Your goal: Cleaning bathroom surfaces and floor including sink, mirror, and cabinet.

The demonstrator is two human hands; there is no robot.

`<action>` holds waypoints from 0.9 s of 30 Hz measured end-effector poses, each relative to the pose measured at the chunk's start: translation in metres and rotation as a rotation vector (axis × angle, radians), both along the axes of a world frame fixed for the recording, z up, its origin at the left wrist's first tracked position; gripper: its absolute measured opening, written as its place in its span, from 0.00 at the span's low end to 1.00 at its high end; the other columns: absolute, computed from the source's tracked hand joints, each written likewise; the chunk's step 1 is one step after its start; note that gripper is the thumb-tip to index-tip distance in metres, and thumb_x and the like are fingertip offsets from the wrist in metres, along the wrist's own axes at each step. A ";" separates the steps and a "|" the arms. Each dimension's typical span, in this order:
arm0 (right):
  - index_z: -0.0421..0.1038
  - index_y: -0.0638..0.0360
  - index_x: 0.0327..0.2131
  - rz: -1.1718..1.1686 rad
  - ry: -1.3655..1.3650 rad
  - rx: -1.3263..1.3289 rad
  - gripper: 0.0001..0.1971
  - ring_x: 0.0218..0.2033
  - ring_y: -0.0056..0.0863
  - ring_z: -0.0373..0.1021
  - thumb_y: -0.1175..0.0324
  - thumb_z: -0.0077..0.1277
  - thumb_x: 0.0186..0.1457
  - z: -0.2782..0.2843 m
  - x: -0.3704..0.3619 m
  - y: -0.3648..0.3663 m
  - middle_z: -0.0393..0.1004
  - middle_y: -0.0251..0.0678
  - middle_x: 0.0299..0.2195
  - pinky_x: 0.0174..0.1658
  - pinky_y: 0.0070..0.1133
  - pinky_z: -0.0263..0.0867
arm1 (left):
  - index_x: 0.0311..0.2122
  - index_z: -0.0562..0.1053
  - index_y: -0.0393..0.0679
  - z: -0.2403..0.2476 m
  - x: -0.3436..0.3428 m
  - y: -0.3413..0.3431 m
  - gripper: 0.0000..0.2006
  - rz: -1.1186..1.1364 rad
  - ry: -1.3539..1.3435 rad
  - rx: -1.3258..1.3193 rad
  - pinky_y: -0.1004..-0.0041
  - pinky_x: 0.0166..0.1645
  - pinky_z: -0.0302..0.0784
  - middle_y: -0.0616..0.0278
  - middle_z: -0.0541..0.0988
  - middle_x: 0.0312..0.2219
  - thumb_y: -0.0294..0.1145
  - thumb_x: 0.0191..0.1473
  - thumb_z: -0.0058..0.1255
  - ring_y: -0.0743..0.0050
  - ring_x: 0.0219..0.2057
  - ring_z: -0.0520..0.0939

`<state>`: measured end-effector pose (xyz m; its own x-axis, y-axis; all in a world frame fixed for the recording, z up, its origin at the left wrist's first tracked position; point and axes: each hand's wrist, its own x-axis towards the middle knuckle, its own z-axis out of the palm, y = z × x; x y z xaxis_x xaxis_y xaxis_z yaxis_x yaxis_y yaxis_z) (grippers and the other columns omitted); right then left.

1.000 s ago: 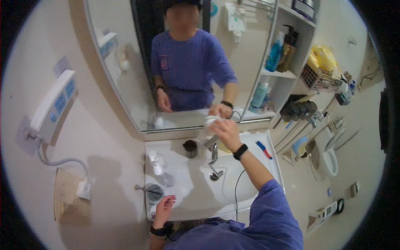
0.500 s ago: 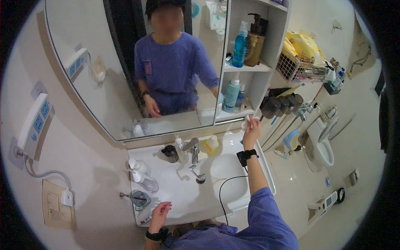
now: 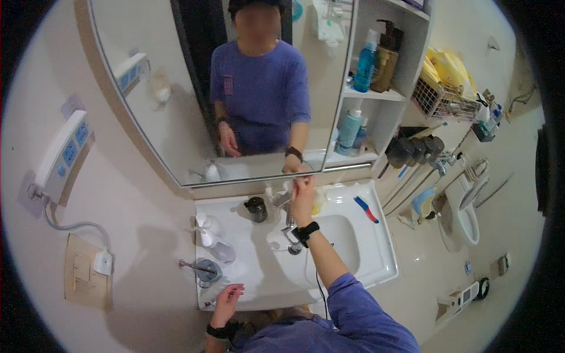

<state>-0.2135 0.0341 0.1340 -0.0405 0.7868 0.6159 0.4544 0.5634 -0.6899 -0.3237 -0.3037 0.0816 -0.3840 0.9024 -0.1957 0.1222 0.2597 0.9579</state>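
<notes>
My right hand (image 3: 303,197) reaches up to the lower edge of the mirror (image 3: 259,117), above the faucet (image 3: 288,216). Its fingers are closed on a crumpled white cloth or tissue, mostly hidden by the hand. Low on the left, near the front left corner of the white sink (image 3: 259,291), my left hand (image 3: 226,303) holds nothing, with its fingers apart. A grey cup with a stick-like handle (image 3: 207,270) stands just beyond it. A dark round bottle (image 3: 255,209) sits left of the faucet.
White pump bottles (image 3: 220,248) line the sink's left side. A red and blue long-handled item (image 3: 366,210) lies on the right rim. Bottles fill the shelf (image 3: 376,94) beside the mirror. A wire basket (image 3: 444,100) and a toilet (image 3: 468,217) are further right.
My right hand has moved left along the mirror's lower edge, from below the shelf to above the faucet, with the white cloth. My left hand has stayed nearly still. The view has shifted slightly.
</notes>
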 end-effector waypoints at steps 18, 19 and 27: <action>0.60 0.62 0.44 0.376 -0.232 -0.026 0.20 0.30 0.52 0.66 0.77 0.47 0.44 0.016 -0.179 -0.081 0.60 0.56 0.40 0.31 0.38 0.65 | 0.41 0.67 0.34 -0.025 -0.039 -0.066 0.11 0.215 -0.132 0.091 0.74 0.45 0.68 0.58 0.74 0.36 0.29 0.55 0.41 0.73 0.37 0.74; 0.61 0.62 0.41 0.367 -0.309 0.002 0.17 0.28 0.51 0.67 0.76 0.47 0.43 0.016 -0.175 -0.076 0.62 0.54 0.38 0.30 0.37 0.65 | 0.41 0.67 0.34 -0.025 -0.038 -0.065 0.11 0.234 -0.161 0.110 0.75 0.44 0.68 0.58 0.74 0.36 0.28 0.55 0.40 0.74 0.37 0.74; 0.64 0.56 0.41 0.142 -0.480 0.113 0.15 0.22 0.45 0.67 0.74 0.43 0.46 0.002 -0.068 -0.020 0.65 0.50 0.32 0.25 0.34 0.65 | 0.41 0.68 0.35 -0.008 -0.034 -0.026 0.10 0.140 -0.060 0.109 0.79 0.40 0.69 0.60 0.75 0.33 0.27 0.55 0.41 0.78 0.34 0.75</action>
